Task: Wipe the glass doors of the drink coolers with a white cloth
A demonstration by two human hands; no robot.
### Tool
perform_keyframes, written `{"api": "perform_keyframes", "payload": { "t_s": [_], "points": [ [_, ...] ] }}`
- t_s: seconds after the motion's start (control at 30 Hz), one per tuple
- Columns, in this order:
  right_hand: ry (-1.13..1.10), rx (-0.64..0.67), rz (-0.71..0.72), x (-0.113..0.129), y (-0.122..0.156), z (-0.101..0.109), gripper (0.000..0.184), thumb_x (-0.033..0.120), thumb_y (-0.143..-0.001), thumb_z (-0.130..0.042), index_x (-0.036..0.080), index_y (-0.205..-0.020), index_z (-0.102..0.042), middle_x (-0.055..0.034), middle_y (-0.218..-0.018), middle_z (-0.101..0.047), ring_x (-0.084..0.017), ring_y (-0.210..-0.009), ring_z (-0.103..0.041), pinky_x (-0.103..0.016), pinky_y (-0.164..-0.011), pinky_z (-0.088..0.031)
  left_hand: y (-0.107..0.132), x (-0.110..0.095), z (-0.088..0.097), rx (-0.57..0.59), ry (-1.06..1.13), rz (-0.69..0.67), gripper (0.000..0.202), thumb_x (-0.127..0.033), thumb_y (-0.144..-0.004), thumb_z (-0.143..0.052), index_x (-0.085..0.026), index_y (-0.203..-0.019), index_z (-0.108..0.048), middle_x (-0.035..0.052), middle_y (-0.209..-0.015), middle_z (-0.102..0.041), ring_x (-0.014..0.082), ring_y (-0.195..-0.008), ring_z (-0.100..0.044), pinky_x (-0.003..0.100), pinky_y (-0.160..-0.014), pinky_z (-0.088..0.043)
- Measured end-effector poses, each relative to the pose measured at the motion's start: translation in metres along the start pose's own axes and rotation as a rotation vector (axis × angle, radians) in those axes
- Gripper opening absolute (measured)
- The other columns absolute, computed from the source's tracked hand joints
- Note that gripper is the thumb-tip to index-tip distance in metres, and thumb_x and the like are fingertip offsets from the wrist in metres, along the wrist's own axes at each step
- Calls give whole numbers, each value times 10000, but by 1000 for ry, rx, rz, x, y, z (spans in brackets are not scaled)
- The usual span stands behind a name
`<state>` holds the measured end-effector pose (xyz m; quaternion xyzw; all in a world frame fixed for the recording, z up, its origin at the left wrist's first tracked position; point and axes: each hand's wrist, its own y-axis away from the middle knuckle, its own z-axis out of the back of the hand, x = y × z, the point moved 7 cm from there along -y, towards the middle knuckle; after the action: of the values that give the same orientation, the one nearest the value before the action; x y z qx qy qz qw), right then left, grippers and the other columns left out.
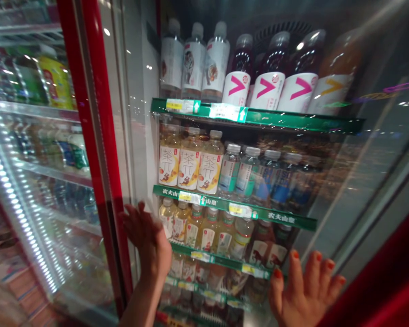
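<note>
My left hand (146,233) is blurred, with its fingers apart, next to the red frame (104,136) of a glass cooler door and holding nothing. My right hand (303,290), its nails painted red, is spread open on or just behind the glass door (361,181), low on the right, and also holds nothing. Between my hands stand rows of bottled drinks on green-edged shelves, including bottles of tea drink (189,159) and bottled water (245,175). Dark red drink bottles with white labels (269,72) fill the top shelf.
A second glass door (37,181) with a strip of white LED lights shows more bottles on the left. A dark red panel (388,268) fills the lower right corner. A tiled floor (13,281) shows at the lower left.
</note>
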<state>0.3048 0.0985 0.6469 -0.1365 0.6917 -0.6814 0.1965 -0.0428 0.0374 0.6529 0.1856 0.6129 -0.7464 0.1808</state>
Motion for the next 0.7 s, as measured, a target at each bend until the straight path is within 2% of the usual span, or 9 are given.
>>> {"api": "perform_keyframes", "payload": {
  "t_s": [0.1, 0.2, 0.23, 0.3, 0.37, 0.43, 0.53, 0.63, 0.7],
  "points": [
    [-10, -4, -1, -1, -1, 1, 687, 338, -1036, -625, 262, -1694, -440, -124, -1737, -402, -414, -1636, -347, -760, -1331, -274, -10, -47, -4, -12, -18, -143, 733, -264, -1118, -414, -240, -1785, -111, 114, -1867, -33, 364, -1730, 71, 695, -1399, 9],
    [-20, -22, 35, 0, -4, 3, 688, 316, -1034, -626, 213, -1690, -446, -152, -1737, -395, -404, -1644, -337, -719, -1356, -253, 55, -88, -10, 82, -17, -493, 772, -237, -1062, -529, -308, -1768, -225, -2, -1863, -124, 295, -1741, -19, 573, -1430, 42],
    [-22, -26, 47, 1, -5, 3, 691, 313, -1033, -629, 201, -1689, -447, -159, -1736, -392, -399, -1647, -333, -703, -1364, -246, 78, -88, -11, 100, -26, -577, 780, -229, -1047, -542, -321, -1763, -245, -28, -1859, -140, 276, -1742, -37, 539, -1438, 38],
    [-24, -33, 61, 2, -7, 3, 691, 309, -1030, -638, 186, -1685, -454, -160, -1735, -395, -371, -1654, -326, -642, -1388, -227, 92, -61, -11, 114, -63, -492, 809, -200, -1043, -531, -300, -1774, -200, 6, -1865, -83, 280, -1743, -8, 539, -1437, 40],
    [-25, -46, 72, 2, -9, 4, 684, 308, -1031, -642, 168, -1677, -465, -160, -1733, -399, -340, -1661, -320, -570, -1408, -206, 65, -25, -5, 56, -77, -262, 800, -193, -1074, -474, -281, -1785, -120, 69, -1866, -4, 316, -1738, 36, 619, -1425, 13],
    [-21, -60, 81, 3, -9, 4, 679, 312, -1031, -641, 162, -1672, -473, -159, -1729, -407, -335, -1659, -326, -554, -1410, -208, 22, -9, 4, -40, -61, -89, 754, -218, -1112, -400, -263, -1788, -67, 123, -1861, 22, 369, -1729, 54, 721, -1397, -38],
    [-17, -62, 54, 1, -6, 3, 686, 332, -1024, -642, 210, -1677, -471, -132, -1726, -419, -366, -1642, -358, -629, -1389, -245, -10, -36, 2, -50, -39, -103, 738, -273, -1126, -398, -219, -1786, -74, 168, -1855, -33, 402, -1727, 33, 772, -1375, -60],
    [-23, -53, 41, -2, -1, 1, 694, 341, -1022, -640, 241, -1685, -460, -117, -1731, -416, -386, -1638, -365, -679, -1371, -262, 36, -81, -10, 68, -59, -423, 732, -369, -1087, -524, -292, -1763, -256, 60, -1847, -208, 324, -1740, -37, 640, -1425, 2],
    [-24, -50, 36, -4, 1, 1, 704, 338, -1016, -647, 251, -1687, -456, -113, -1734, -415, -398, -1637, -365, -696, -1364, -266, 80, -90, -14, 115, -93, -661, 723, -480, -1053, -574, -370, -1730, -345, -30, -1830, -260, 284, -1744, -40, 555, -1443, 39]
  ]
}}
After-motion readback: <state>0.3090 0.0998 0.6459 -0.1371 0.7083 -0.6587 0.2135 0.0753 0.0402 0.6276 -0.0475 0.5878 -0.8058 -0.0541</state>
